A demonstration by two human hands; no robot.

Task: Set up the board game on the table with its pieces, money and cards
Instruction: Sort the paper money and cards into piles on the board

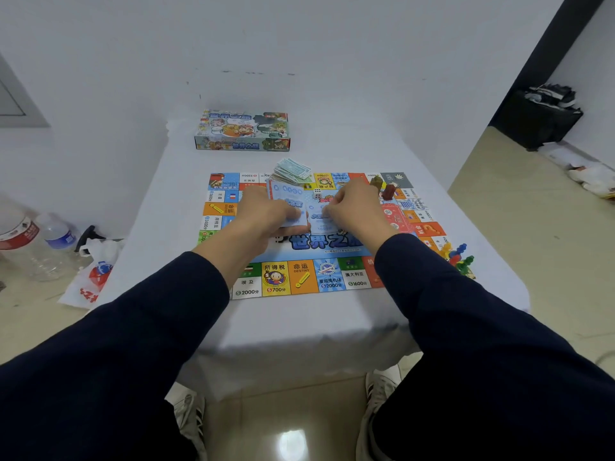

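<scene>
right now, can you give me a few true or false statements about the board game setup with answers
1. The colourful cardboard game box sits closed on the white table beyond the printed game board. True.
2. The left hand holds a stack of pale blue paper cards. True.
3. The white die lies on the floor. False: it sits on the board between the hands.
4. The right hand is empty and flat. False: it pinches a pale blue card.
5. The bright plastic pawns cluster at the board's right edge. True.
</scene>
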